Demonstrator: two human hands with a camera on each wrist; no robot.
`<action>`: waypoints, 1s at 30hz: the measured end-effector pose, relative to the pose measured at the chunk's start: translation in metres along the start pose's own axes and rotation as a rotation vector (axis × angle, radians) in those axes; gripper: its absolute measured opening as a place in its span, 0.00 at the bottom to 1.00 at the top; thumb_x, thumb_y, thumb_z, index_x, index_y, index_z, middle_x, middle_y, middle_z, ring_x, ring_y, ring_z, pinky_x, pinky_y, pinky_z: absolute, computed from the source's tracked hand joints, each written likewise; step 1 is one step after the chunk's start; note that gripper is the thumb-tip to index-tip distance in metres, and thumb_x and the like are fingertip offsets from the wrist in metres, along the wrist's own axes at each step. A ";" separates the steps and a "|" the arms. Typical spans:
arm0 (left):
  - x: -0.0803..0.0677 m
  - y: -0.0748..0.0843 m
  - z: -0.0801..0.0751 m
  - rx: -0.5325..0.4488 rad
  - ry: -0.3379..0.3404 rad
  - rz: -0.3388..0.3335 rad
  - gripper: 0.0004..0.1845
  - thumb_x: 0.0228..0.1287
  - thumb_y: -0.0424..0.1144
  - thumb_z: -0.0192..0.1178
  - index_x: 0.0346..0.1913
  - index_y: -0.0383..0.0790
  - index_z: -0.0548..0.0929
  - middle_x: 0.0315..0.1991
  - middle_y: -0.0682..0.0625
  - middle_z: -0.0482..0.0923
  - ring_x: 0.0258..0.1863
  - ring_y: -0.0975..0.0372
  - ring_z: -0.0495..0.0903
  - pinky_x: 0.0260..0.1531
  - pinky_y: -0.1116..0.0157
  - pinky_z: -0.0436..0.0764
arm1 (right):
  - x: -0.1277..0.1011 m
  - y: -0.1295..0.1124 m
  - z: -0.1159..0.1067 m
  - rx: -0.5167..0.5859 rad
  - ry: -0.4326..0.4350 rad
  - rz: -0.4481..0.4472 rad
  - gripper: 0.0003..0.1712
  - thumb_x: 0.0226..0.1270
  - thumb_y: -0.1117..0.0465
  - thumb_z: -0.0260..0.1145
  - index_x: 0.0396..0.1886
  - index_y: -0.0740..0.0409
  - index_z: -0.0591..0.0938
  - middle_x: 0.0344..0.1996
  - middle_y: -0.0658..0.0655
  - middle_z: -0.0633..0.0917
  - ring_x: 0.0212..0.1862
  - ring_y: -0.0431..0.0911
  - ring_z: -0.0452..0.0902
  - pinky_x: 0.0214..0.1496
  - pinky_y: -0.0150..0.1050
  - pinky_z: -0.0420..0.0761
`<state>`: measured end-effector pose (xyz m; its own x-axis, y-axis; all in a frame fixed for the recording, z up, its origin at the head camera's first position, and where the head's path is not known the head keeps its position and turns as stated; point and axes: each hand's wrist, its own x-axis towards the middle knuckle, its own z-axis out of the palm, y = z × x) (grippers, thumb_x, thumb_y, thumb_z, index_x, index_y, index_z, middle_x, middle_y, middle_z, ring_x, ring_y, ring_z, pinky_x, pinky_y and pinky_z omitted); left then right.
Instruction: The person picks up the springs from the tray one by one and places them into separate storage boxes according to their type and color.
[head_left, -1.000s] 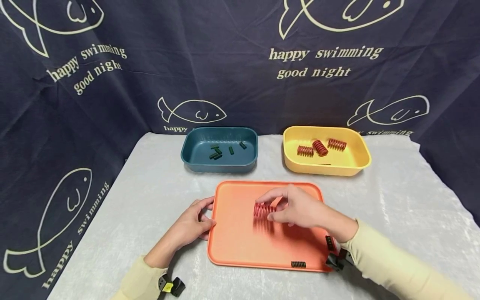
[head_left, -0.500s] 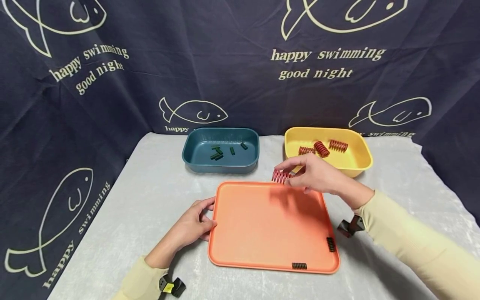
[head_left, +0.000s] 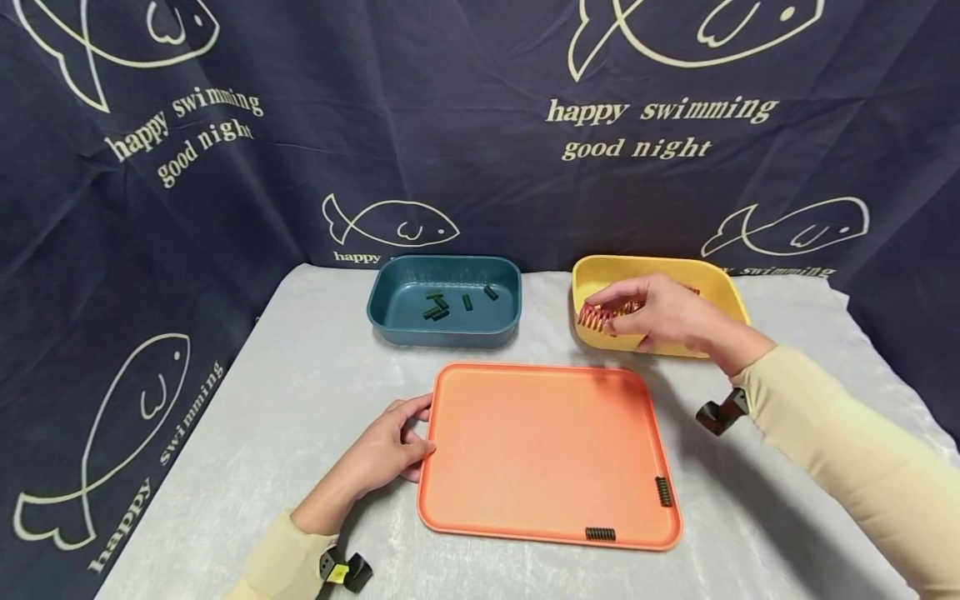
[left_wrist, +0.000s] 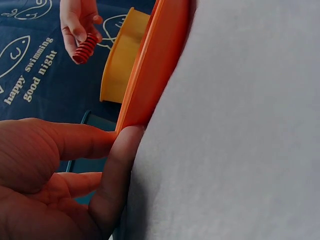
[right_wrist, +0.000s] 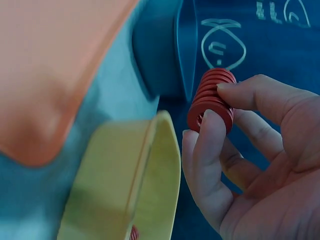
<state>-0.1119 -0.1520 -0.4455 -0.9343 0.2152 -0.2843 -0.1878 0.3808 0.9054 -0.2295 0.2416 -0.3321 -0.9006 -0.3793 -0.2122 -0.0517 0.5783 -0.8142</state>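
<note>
In the head view my right hand [head_left: 667,312] holds a red coil spring [head_left: 595,317] over the front left part of the yellow bin [head_left: 738,304]. The right wrist view shows the thumb and fingers pinching that spring [right_wrist: 212,97] above the bin's rim. My left hand [head_left: 390,442] grips the left edge of the orange tray [head_left: 540,450], and the left wrist view shows thumb and finger meeting at the tray's rim [left_wrist: 150,75]. Two small black springs lie on the tray: one spring [head_left: 600,534] by its front edge, the other spring [head_left: 663,492] by its right edge.
Left of the yellow bin stands a blue bin [head_left: 442,337] with several small dark green springs [head_left: 437,308] in it. Other red springs in the yellow bin are mostly hidden behind my right hand. A dark fish-print cloth [head_left: 480,125] hangs behind the table.
My right hand has carried the red spring from above the tray, back and to the right, to above the yellow bin. My left hand has stayed at the tray's edge.
</note>
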 end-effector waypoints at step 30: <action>0.002 -0.004 -0.001 -0.015 -0.004 0.015 0.38 0.64 0.22 0.66 0.77 0.37 0.67 0.59 0.41 0.69 0.30 0.57 0.82 0.23 0.57 0.87 | 0.031 0.081 -0.101 -0.006 0.061 0.196 0.26 0.71 0.67 0.68 0.66 0.69 0.75 0.38 0.50 0.87 0.38 0.46 0.81 0.37 0.49 0.87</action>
<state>-0.1128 -0.1538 -0.4494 -0.9358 0.2241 -0.2721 -0.1785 0.3643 0.9140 -0.3054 0.3499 -0.3496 -0.9182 -0.2143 -0.3330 0.1251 0.6409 -0.7573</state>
